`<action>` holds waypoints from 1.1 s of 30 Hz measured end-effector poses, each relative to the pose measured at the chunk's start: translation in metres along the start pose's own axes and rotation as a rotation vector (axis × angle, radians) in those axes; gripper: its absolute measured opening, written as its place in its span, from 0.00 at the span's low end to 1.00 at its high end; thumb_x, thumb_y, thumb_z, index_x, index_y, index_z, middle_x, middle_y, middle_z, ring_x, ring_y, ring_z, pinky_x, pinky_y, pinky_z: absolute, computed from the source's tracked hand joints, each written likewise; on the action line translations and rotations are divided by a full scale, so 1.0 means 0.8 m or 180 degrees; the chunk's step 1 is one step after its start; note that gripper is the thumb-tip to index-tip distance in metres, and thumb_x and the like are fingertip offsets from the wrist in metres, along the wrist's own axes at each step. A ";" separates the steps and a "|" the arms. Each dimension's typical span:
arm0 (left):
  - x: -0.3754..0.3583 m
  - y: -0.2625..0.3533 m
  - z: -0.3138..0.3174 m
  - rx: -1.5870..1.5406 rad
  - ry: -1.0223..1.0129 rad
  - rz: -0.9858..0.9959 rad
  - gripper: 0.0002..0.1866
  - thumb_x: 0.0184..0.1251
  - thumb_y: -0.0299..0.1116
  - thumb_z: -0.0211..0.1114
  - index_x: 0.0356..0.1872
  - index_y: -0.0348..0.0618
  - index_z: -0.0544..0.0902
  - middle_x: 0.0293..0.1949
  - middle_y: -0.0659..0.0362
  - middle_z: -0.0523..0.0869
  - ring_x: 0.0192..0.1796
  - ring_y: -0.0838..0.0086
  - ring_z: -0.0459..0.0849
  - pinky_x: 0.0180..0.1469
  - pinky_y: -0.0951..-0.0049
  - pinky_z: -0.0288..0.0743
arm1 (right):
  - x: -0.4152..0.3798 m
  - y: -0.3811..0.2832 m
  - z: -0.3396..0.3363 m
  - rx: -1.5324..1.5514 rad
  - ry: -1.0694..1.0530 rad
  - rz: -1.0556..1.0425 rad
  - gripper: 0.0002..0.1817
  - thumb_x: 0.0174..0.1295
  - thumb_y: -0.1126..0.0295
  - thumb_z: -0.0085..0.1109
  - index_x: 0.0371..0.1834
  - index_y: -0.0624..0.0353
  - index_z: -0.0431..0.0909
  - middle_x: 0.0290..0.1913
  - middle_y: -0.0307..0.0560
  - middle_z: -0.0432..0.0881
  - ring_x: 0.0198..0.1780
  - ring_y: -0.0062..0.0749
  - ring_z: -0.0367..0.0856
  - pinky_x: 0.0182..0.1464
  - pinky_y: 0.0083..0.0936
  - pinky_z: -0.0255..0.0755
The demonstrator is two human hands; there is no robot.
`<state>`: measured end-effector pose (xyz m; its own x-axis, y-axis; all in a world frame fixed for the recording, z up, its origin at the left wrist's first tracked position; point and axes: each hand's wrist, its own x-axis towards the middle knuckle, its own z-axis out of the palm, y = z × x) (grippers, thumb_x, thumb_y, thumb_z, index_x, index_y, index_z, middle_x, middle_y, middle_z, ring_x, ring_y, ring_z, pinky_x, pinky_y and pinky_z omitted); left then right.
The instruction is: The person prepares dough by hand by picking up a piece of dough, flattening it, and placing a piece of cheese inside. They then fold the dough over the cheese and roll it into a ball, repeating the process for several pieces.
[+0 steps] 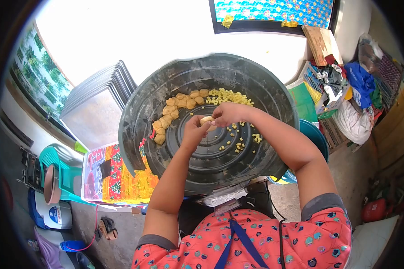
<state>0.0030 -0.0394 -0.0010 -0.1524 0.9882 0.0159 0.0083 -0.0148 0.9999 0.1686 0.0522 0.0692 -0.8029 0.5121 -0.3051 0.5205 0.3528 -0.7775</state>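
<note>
A small piece of dough is held between both hands over the middle of a large dark basin. My left hand grips the dough from the left, fingers and thumb closed on it. From the other side, the closed fingertips of my right hand press on the same piece; whether they also pinch something small is hidden. Several shaped dough pieces sit in a curved row along the basin's left and far side. Pale yellow cubes are heaped behind my right hand, with more scattered below my right forearm.
A stack of metal trays leans at the left, beside a box covered in colourful paper. A green plastic chair stands farther left. On the right are a teal tub, a filled basket and a white bag.
</note>
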 end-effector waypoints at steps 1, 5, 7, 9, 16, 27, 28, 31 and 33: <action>0.000 -0.001 0.000 0.0027 0.0005 0.0010 0.14 0.58 0.35 0.68 0.39 0.38 0.77 0.29 0.62 0.82 0.24 0.85 0.74 0.26 0.84 0.69 | -0.001 -0.001 0.000 -0.0022 -0.0003 0.0017 0.18 0.60 0.59 0.60 0.45 0.64 0.79 0.31 0.43 0.81 0.34 0.25 0.79 0.38 0.23 0.73; 0.000 -0.002 0.001 0.0160 0.0012 0.0035 0.14 0.58 0.35 0.68 0.39 0.39 0.77 0.29 0.62 0.81 0.23 0.85 0.74 0.26 0.84 0.69 | -0.004 -0.005 0.000 -0.0176 -0.0002 0.0055 0.17 0.61 0.61 0.59 0.45 0.64 0.79 0.32 0.43 0.82 0.34 0.24 0.79 0.38 0.23 0.73; -0.001 -0.002 0.001 0.0222 0.0003 0.0042 0.14 0.58 0.36 0.68 0.39 0.39 0.77 0.29 0.63 0.81 0.23 0.85 0.74 0.26 0.85 0.69 | -0.003 -0.004 0.000 -0.0188 -0.0024 0.0027 0.17 0.61 0.61 0.59 0.45 0.64 0.79 0.32 0.43 0.82 0.34 0.25 0.79 0.38 0.23 0.73; -0.001 -0.001 0.001 0.0266 -0.0013 0.0052 0.14 0.58 0.36 0.68 0.38 0.39 0.77 0.28 0.63 0.81 0.23 0.85 0.74 0.26 0.85 0.69 | -0.003 -0.003 0.000 -0.0210 -0.0038 0.0023 0.17 0.61 0.61 0.59 0.45 0.64 0.79 0.32 0.43 0.82 0.34 0.25 0.79 0.38 0.23 0.73; -0.001 -0.003 0.001 0.0479 -0.0062 0.0121 0.15 0.58 0.37 0.68 0.39 0.39 0.77 0.30 0.63 0.81 0.25 0.85 0.75 0.27 0.85 0.70 | -0.001 -0.001 0.000 -0.0261 -0.0072 0.0065 0.18 0.61 0.60 0.59 0.45 0.64 0.79 0.32 0.42 0.82 0.34 0.25 0.79 0.38 0.23 0.74; 0.001 -0.003 0.003 -0.0969 -0.0077 0.0059 0.15 0.66 0.35 0.60 0.48 0.37 0.73 0.38 0.56 0.82 0.33 0.75 0.82 0.34 0.75 0.80 | 0.005 0.002 0.012 0.0409 0.0102 -0.0045 0.19 0.57 0.66 0.64 0.47 0.67 0.76 0.34 0.46 0.81 0.34 0.28 0.80 0.38 0.24 0.77; 0.001 -0.001 0.002 -0.1143 -0.0120 0.0030 0.15 0.66 0.34 0.60 0.49 0.37 0.72 0.38 0.56 0.82 0.33 0.75 0.82 0.34 0.75 0.80 | 0.009 0.008 0.010 0.0514 0.0063 -0.0086 0.18 0.56 0.67 0.64 0.46 0.67 0.77 0.34 0.48 0.81 0.34 0.29 0.81 0.37 0.24 0.78; 0.003 0.004 -0.008 -0.1616 -0.0291 -0.0057 0.16 0.66 0.33 0.60 0.51 0.36 0.72 0.38 0.56 0.82 0.33 0.73 0.83 0.36 0.73 0.81 | 0.010 0.011 0.001 0.0778 0.0099 -0.0174 0.17 0.55 0.69 0.65 0.46 0.67 0.77 0.35 0.49 0.82 0.33 0.29 0.82 0.36 0.25 0.79; 0.005 0.004 -0.014 -0.1848 -0.0478 -0.0129 0.16 0.65 0.32 0.61 0.50 0.35 0.72 0.37 0.55 0.82 0.33 0.73 0.83 0.36 0.73 0.81 | 0.008 0.010 -0.001 0.0904 0.0168 -0.0201 0.17 0.55 0.70 0.65 0.46 0.67 0.77 0.35 0.49 0.82 0.33 0.29 0.82 0.36 0.24 0.79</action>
<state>-0.0084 -0.0370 0.0022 0.0005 0.9998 0.0188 -0.5422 -0.0156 0.8401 0.1681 0.0589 0.0617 -0.8111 0.5387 -0.2280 0.3618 0.1558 -0.9191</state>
